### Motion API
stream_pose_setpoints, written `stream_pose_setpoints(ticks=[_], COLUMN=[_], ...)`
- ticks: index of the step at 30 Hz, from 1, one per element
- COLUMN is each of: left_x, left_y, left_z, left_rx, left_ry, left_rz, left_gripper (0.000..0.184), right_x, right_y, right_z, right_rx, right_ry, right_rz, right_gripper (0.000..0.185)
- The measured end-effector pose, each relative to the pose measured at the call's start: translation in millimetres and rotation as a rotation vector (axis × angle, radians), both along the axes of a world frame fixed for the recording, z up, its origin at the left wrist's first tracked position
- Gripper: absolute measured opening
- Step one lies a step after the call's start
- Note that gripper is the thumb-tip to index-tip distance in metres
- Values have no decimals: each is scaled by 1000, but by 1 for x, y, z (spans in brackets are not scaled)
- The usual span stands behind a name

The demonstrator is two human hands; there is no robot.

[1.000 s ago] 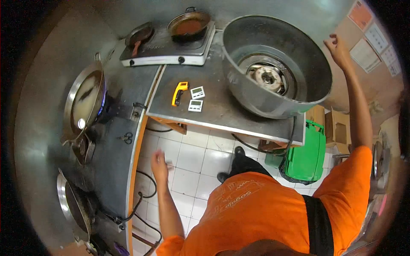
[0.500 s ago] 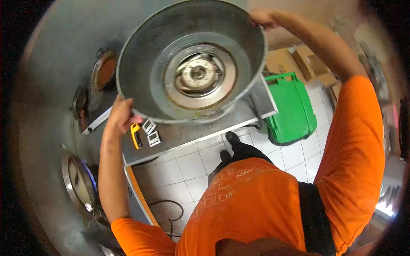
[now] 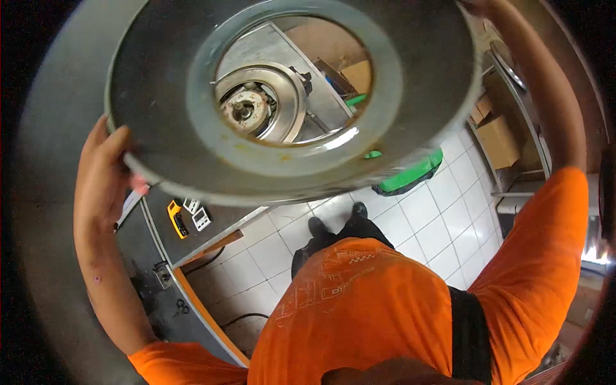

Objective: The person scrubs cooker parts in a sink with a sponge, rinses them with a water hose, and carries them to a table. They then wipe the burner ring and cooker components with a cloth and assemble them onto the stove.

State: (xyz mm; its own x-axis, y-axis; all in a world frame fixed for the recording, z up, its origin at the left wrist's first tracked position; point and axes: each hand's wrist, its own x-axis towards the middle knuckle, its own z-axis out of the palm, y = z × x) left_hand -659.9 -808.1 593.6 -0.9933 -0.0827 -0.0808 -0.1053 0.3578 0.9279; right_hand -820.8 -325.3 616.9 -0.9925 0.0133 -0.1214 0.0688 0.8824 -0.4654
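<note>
A large grey metal bowl-shaped ring (image 3: 157, 83) with a round hole in its bottom is held up close to the camera. My left hand (image 3: 106, 167) grips its rim at the left, thumb over the edge. At the upper right, my right hand (image 3: 478, 6) is closed on the opposite rim, partly cut off by the frame. Through the hole I see a round gas burner (image 3: 245, 110) with a shiny metal plate (image 3: 292, 106) around it. The ring is apart from the burner, and brownish stains mark its inner edge.
A yellow handheld device (image 3: 177, 219) and two small white digital timers (image 3: 201, 219) lie on the dark counter (image 3: 234, 215). A green bin (image 3: 414, 173) stands on the tiled floor (image 3: 420, 221). To the right, a cardboard box (image 3: 497, 142) sits on a shelf.
The ring has come up nearer to the camera, still in both hands, and its hole no longer lines up with the burner. My view has shifted, and my hands are farther apart.
</note>
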Motion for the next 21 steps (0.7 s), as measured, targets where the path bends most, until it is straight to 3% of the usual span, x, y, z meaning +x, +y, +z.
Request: stream_pose_setpoints(ticks=[1, 2, 3, 5, 6, 7, 8, 11, 15, 19, 21], left_x=[-2, -7, -7, -11, -16, -14, -22, -29, -34, -20, -10], left_y=[13, 21, 51, 103, 127, 157, 184, 273, 365, 417, 425], left_z=[1, -8, -16, -26, -37, -34, -54, -99, -209, -306, -347], left_rx=[-2, 16, -11, 8, -16, 107, 107, 159, 227, 187, 173], left_ry=[-11, 11, 109, 90, 92, -36, -42, -194, -287, -337, -362], left_rz=[-57, -155, -84, -142, -160, -314, -295, -348, -411, -359, -347], left_gripper=[33, 34, 34, 33, 33, 40, 50, 63, 68, 73, 75], right_x=[43, 29, 13, 39, 61, 84, 104, 140, 163, 167, 164], right_y=[-4, 53, 155, 221, 244, 257, 271, 367, 469, 495, 517], right_z=[22, 30, -15, -13, -25, -31, -37, -75, -185, -309, -395], right_rx=[191, 204, -187, -55, -187, -110, -34, -45, -38, -235, -55], right_ry=[-1, -188, 108, 100, 189, 201, 212, -9, -19, -38, -80], right_rz=[-21, -40, 91, 59, -101, -202, -309, -371, -416, -403, -466], right_gripper=[40, 47, 25, 30, 30, 33, 37, 34, 31, 34, 39])
